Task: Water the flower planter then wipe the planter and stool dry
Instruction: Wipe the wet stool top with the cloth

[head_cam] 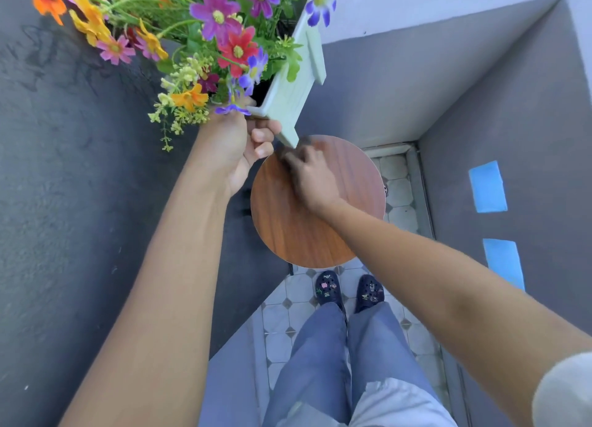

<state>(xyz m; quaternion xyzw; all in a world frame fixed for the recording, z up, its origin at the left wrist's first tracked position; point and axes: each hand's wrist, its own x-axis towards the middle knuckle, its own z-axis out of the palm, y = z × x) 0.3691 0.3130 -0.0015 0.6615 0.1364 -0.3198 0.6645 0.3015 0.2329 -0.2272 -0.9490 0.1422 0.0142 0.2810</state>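
The pale green flower planter (pixel 290 89), full of colourful flowers (pixel 221 36), is lifted and tilted above the stool. My left hand (pixel 238 148) grips its lower end. Below it stands the round wooden stool (pixel 301 231). My right hand (pixel 309 173) presses on the far part of the stool top, its fingers blurred. Something dark shows under the fingertips; I cannot tell whether it is a cloth.
A dark grey wall (pixel 64 202) rises on the left and a grey ledge wall (pixel 512 138) with two blue patches (pixel 488 186) on the right. Tiled floor (pixel 288 317) and my two dark shoes (pixel 349 290) lie below the stool.
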